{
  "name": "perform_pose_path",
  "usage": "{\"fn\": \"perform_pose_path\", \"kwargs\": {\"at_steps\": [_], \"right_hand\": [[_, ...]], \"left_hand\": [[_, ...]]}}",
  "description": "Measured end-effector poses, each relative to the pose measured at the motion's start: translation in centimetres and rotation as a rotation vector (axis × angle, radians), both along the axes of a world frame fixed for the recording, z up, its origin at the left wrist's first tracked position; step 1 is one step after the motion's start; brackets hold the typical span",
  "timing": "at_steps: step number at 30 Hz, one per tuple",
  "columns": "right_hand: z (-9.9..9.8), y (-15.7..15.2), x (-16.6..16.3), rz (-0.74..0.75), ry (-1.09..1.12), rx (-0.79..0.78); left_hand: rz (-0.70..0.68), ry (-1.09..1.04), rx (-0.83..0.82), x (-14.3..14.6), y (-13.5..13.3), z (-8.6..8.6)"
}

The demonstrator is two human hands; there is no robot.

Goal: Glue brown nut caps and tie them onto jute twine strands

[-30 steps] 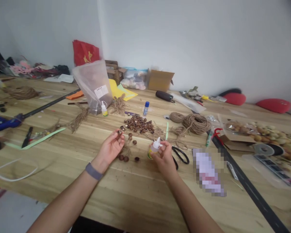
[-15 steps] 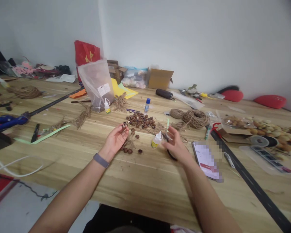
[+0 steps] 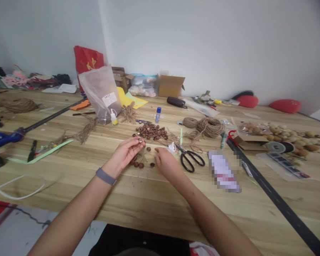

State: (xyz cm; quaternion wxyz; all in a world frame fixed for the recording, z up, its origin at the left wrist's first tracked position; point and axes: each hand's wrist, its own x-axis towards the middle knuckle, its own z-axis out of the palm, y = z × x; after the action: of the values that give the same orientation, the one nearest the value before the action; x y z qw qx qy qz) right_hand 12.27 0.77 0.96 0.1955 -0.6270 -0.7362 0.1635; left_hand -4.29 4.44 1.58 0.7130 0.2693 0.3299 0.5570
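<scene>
Head view, listed from the near edge outward.

Near: two bare forearms come in over the wooden surface (image 3: 149,206). A grey wristband (image 3: 106,176) sits on the left wrist.

Left hand (image 3: 124,155): palm up, thumb and fingertips pinched shut on one small brown bead (image 3: 141,141), held clear of the surface.

Right hand (image 3: 164,160): back toward the camera, fingers curled and pointing left. Whether they pinch anything cannot be told. It lies just right of the held bead and slightly nearer the camera, with a small gap between the two hands.

Between the hands: loose beads (image 3: 140,165) on a scrap of twine, just below the left fingertips and just left of the right hand.

Just beyond the right hand: a small glue bottle (image 3: 171,147), only its white nozzle showing, close against the knuckles. Black-handled scissors (image 3: 190,158) lie to its right, blades pointing up-left toward the bottle.

Middle: a bead pile (image 3: 152,132) straight beyond both hands, a coil of twine (image 3: 210,127) to the right, and a blue glue stick (image 3: 158,114) standing upright.

Far: a clear plastic bag (image 3: 101,93) standing, a second bottle (image 3: 113,118) at its foot, a red bag (image 3: 86,61) behind it, and a cardboard box (image 3: 169,85) against the wall.
</scene>
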Motion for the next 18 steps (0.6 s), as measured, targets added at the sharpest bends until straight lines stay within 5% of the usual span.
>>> {"fn": "perform_pose_path", "kwargs": {"at_steps": [6, 18], "right_hand": [[-0.3, 2.3, -0.8, 0.046, -0.124, -0.058], [-0.2, 2.1, -1.0, 0.085, -0.078, 0.034]], "left_hand": [[-0.079, 0.244, -0.014, -0.4, 0.1, 0.2], [-0.168, 0.326, 0.002, -0.1, 0.7, -1.9]]}}
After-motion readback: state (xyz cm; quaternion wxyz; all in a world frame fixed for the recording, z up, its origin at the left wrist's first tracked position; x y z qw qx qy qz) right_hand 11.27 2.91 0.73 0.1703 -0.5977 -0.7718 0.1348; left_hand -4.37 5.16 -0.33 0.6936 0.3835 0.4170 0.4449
